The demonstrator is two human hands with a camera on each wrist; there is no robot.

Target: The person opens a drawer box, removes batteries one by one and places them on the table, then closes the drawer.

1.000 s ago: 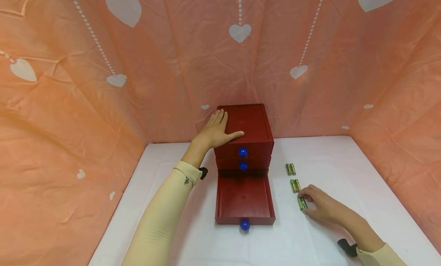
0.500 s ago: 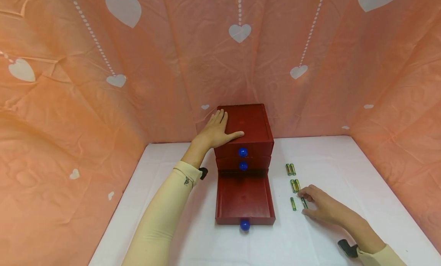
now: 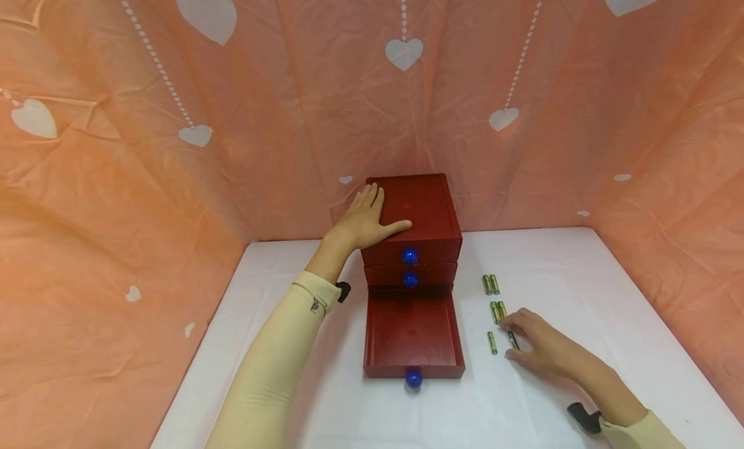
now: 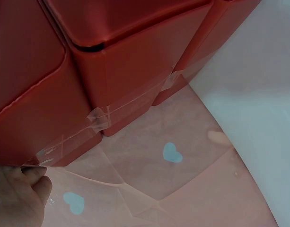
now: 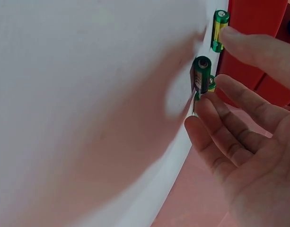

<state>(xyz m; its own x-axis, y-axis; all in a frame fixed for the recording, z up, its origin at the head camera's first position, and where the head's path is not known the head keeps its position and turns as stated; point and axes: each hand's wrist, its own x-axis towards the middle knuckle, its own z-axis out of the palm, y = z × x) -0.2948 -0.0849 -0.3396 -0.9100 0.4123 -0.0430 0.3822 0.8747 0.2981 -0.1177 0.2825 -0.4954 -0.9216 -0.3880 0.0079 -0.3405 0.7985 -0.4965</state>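
A dark red three-drawer cabinet (image 3: 424, 203) stands at mid-table, its bottom drawer (image 3: 409, 336) pulled out with nothing in it. My left hand (image 3: 361, 224) rests spread on the left of the cabinet's top; the left wrist view shows only part of it. On the white cloth at right, my right hand (image 3: 543, 345) hovers round a green battery (image 5: 202, 74), thumb and fingers bent but apart from it. To the left lies a single battery (image 3: 492, 343). Two pairs lie farther back: a nearer pair of batteries (image 3: 498, 312) and a farther pair of batteries (image 3: 491, 284).
Blue ball knobs (image 3: 410, 256) stick out from the drawer fronts. Clear tape (image 4: 101, 118) runs along the cabinet's side. An orange-pink curtain (image 3: 314, 100) with white hearts hangs behind and at both sides of the white table (image 3: 558, 261).
Two batteries that were together at my right fingers now lie apart, one farther left. My right thumb and fingers have spread slightly. My left hand has stayed on the cabinet.
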